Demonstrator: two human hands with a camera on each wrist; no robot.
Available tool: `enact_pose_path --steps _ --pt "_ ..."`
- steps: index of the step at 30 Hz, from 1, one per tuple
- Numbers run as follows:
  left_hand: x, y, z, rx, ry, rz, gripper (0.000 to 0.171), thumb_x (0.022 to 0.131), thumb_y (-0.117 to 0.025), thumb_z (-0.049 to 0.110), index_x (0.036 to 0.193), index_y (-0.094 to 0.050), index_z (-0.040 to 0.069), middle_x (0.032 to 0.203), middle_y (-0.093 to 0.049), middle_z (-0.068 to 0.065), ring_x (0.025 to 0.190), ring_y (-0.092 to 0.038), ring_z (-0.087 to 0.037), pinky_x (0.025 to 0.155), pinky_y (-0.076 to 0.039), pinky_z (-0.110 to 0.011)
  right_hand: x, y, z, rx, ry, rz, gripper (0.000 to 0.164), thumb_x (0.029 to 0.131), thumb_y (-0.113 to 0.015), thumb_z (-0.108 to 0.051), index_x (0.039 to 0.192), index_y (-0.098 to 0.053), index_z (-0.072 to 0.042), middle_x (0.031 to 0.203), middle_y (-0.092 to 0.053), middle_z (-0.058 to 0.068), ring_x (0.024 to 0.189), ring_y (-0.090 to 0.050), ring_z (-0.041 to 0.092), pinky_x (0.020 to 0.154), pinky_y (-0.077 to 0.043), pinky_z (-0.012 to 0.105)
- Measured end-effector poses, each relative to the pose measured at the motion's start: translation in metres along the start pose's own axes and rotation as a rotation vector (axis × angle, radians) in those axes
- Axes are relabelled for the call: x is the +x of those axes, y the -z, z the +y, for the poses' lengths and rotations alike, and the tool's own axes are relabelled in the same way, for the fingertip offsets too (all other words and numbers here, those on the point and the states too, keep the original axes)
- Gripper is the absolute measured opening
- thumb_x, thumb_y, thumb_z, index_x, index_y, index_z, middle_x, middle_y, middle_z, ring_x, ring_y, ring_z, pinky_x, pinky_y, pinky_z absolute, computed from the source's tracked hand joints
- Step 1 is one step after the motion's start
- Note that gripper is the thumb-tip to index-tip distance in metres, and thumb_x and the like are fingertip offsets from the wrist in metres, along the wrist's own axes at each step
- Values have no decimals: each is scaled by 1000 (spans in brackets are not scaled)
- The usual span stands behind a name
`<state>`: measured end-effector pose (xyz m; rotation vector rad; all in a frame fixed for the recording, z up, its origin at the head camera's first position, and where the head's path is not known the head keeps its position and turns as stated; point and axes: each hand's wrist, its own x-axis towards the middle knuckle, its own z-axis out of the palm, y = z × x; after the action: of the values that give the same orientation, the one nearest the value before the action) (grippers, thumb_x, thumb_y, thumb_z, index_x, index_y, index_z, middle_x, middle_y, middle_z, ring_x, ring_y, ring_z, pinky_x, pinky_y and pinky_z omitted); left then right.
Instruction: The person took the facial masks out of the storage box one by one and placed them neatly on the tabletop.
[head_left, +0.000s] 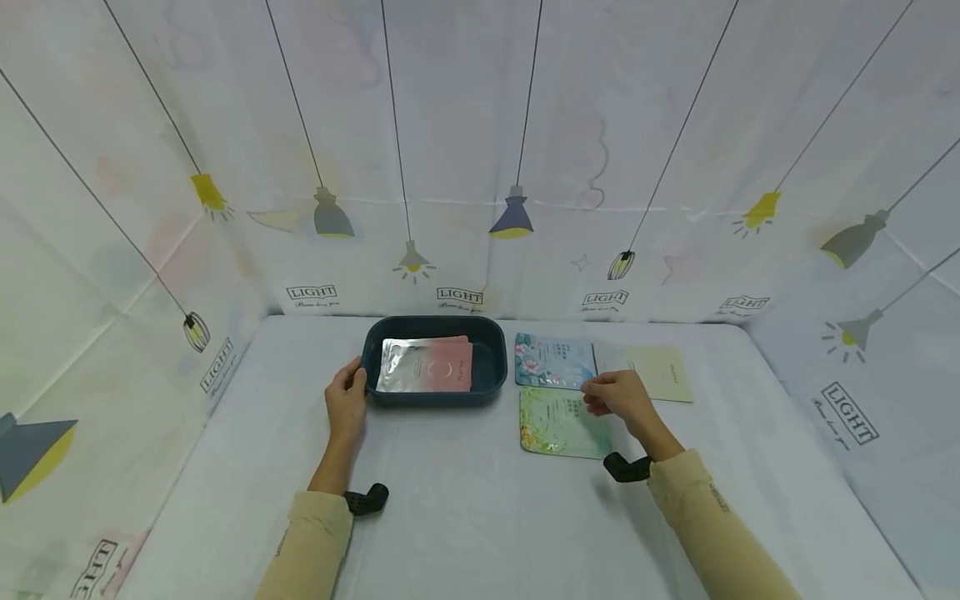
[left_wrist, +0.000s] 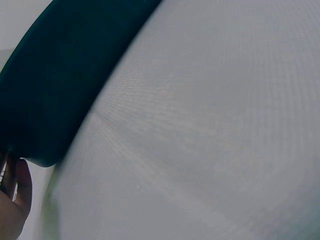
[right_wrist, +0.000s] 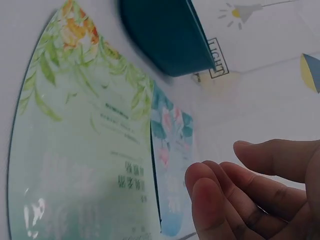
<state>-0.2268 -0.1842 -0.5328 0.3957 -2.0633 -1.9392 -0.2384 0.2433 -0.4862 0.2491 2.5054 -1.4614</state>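
A dark blue-green tray (head_left: 431,400) stands at the back of the table, with pink and silver sheet mask packets (head_left: 426,367) stacked in it. My left hand (head_left: 347,402) holds the tray at its left end, thumb toward the front corner. Over the packets to the right hangs my right hand (head_left: 621,398), fingers loosely bent and thumb apart, with nothing between them. Below it lies a green floral mask packet (head_left: 562,425). A blue floral mask packet (head_left: 555,361) lies just behind that one. The right hand partly covers a pale yellow packet (head_left: 663,372) in the head view.
A white cloth covers the table (head_left: 465,500). Behind and at both sides hangs a pale curtain (head_left: 465,125) printed with lamps. Each wrist wears a black camera mount, the left one (head_left: 367,500) close above the table.
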Motion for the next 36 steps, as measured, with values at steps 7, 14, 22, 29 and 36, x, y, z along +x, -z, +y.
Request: enact_pose_path --steps 7,14,22,29,36 --pt "7 -2 -15 5 -15 24 37 103 -46 16 136 -54 2 135 -56 -19 113 -51 -21 76 -44 -2 8 -10 -28 40 33 -60 34 94 -62 -17 113 -65 11 89 -72 15 70 -69 16 69 -59 30" --pt "8 1 -12 12 -2 14 39 103 -46 18 138 -52 2 138 -55 -19 115 -51 -21 76 -43 -1 18 -21 -55 70 42 -96 34 95 -62 -17 115 -64 10 92 -72 15 72 -69 17 74 -60 33" --pt "1 2 6 -7 59 -16 38 102 -45 11 138 -51 -3 138 -53 -22 116 -50 -22 76 -46 -4 34 -37 -80 73 5 -134 34 96 -62 -19 119 -63 6 99 -71 16 75 -68 17 78 -59 32" --pt "3 0 1 -11 43 -6 38 103 -46 14 138 -52 0 137 -54 -21 113 -51 -21 75 -46 -5 42 -53 -102 61 27 -142 32 94 -63 -18 116 -65 5 101 -70 19 74 -67 18 77 -59 34" --pt "8 -2 -16 11 -8 38 36 103 -47 17 136 -55 3 134 -56 -18 109 -51 -18 73 -45 -3 50 -74 -118 68 42 -164 30 93 -64 -16 113 -67 6 105 -69 22 79 -69 22 91 -55 46"
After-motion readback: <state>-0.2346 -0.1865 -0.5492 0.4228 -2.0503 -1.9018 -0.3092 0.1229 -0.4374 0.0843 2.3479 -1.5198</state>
